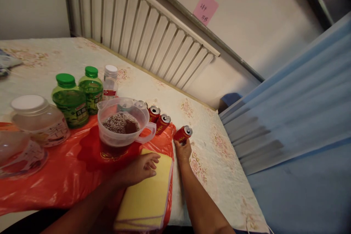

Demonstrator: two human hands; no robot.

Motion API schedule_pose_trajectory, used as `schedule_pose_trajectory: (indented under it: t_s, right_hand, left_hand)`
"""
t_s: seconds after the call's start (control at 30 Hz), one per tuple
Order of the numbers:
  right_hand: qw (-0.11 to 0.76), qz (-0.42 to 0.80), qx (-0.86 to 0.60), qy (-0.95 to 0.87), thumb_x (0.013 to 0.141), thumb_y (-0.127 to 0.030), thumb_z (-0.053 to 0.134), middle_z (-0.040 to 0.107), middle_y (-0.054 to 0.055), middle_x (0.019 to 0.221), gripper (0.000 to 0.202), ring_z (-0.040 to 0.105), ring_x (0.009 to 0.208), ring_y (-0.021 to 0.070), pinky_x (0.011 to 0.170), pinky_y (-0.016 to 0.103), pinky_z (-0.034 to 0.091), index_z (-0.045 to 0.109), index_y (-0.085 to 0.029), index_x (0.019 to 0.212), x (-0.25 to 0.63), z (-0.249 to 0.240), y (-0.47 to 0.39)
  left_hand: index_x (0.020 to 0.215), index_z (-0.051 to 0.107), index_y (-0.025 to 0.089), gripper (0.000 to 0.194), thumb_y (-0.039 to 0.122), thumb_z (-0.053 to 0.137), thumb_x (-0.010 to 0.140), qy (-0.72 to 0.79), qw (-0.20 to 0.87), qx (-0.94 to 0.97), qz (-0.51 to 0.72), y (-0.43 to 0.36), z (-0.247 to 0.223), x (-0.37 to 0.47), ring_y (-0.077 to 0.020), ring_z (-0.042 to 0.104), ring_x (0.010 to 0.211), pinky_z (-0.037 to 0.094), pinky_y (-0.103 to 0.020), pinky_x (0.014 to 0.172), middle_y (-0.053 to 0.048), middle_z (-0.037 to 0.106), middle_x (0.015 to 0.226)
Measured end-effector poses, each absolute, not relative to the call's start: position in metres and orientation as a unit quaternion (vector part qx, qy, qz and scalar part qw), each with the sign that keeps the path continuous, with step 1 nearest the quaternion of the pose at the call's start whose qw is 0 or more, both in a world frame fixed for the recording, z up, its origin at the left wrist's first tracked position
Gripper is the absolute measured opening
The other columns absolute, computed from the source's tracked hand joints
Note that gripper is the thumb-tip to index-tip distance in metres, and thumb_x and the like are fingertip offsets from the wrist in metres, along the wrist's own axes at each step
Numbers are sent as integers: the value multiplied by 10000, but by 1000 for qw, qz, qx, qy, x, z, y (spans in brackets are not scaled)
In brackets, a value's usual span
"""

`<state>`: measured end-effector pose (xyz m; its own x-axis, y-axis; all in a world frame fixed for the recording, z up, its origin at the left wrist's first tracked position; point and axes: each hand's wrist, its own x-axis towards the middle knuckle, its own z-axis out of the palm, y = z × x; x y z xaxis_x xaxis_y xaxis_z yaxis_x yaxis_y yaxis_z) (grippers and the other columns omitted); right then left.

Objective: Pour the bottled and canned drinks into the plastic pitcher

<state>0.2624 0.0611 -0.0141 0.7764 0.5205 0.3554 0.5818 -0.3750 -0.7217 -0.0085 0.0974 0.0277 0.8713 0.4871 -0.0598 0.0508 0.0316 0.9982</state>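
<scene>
The person's right hand (183, 150) is reaching forward over the patterned tablecloth (214, 146), its fingers curling around the near end of a red can (183, 134) that is lying tilted on the cloth just past the edge of the orange plastic sheet (68, 175). The can's silver top is facing up and to the right; its lettering is too small to read.

The left hand (138, 170) is lying flat, fingers loosely together and pointing right, pressing on the far end of a yellow cloth (148, 197) that is sitting on the orange sheet.

Just beyond the left hand, a clear plastic pitcher (123, 122) is standing upright, holding a dark, foamy liquid, its handle pointing toward the right hand. Two more red cans (159, 117) are leaning side by side right behind the handle, and a further silver can top is peeking out behind the pitcher's rim.

Further left, two green bottles (79, 97) with green caps are standing together, their green labels carrying white characters that cannot be made out. A small clear bottle (110, 82) with a white cap and a red-and-white label is standing just beside them. At the far left, a clear jar (41, 119) with a white lid is resting on the sheet.

A white radiator (142, 29) is running along the wall behind the table. A pink sticky note (205, 8) on the wall is bearing handwritten figures, not clearly legible.
</scene>
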Motion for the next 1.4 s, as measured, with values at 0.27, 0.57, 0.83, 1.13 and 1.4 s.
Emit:
schedule_pose_trajectory:
  t_s: [0.27, 0.57, 0.83, 1.13, 1.4]
  right_hand:
    - [449, -37, -829, -333, 648, -492, 694, 726, 50, 875, 475, 632, 784, 249, 697, 323, 458, 661, -197, 1019, 261, -14, 61]
    - [462, -22, -824, -328, 624, -474, 716, 737, 80, 947, 528, 651, 819, 264, 718, 327, 465, 657, -188, 1065, 263, -15, 60]
    - [485, -3, -810, -329, 623, -440, 700, 730, 94, 1015, 613, 647, 874, 260, 774, 330, 479, 635, -164, 1166, 260, -16, 53]
    - [495, 9, -811, -310, 668, -413, 681, 703, 132, 1106, 665, 652, 924, 250, 819, 326, 495, 599, -113, 1255, 245, -16, 32]
    - [520, 34, -797, -305, 677, -350, 676, 704, 150, 1141, 650, 669, 966, 249, 892, 355, 512, 594, -106, 1274, 227, -19, 6]
  left_hand:
    - [1255, 560, 179, 573, 317, 667, 709, 195, 697, 669, 169, 98, 18, -7, -217, 613, 974, 516, -376, 899, -113, 649, 1183]
    - [1230, 565, 166, 552, 319, 655, 707, 190, 695, 671, 176, 97, 19, -7, -222, 622, 979, 514, -375, 899, -120, 638, 1193]
    - [1227, 551, 147, 540, 313, 641, 721, 185, 694, 672, 181, 98, 17, -9, -224, 633, 988, 508, -383, 919, -135, 639, 1195]
    - [1209, 559, 152, 515, 321, 653, 731, 167, 693, 673, 198, 102, 4, -2, -218, 634, 995, 511, -377, 924, -127, 643, 1200]
    - [1166, 573, 144, 512, 341, 663, 702, 167, 689, 673, 210, 102, 10, -5, -241, 639, 989, 508, -389, 911, -142, 645, 1183]
